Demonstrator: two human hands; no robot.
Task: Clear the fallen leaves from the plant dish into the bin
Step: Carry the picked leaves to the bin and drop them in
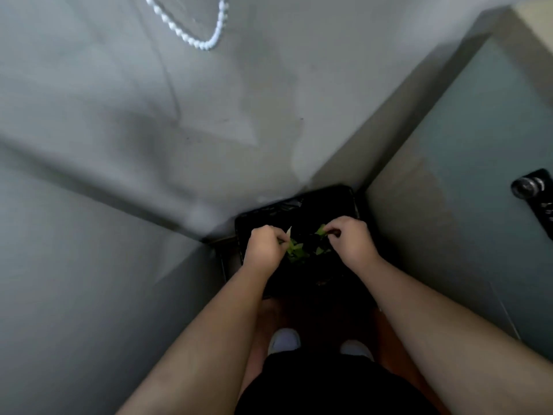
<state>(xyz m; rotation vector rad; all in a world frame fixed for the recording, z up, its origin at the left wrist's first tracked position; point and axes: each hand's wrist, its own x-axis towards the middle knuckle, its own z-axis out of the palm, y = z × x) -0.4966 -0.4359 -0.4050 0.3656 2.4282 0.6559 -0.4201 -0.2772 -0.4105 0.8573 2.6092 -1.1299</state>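
Both hands hover over the black bin (326, 199) at 12 o'clock: left hand (264, 245) and right hand (350, 239) each pinch green leaves (296, 250).

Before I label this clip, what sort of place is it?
Probably an indoor corner of a home or office: a black bin sits against grey walls, beside a door with a round knob, and a white blind bead chain hangs above.

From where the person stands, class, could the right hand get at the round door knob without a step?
Probably yes. The door knob sits to the right with nothing in between, but the right hand is over the black bin, pinching green leaves.
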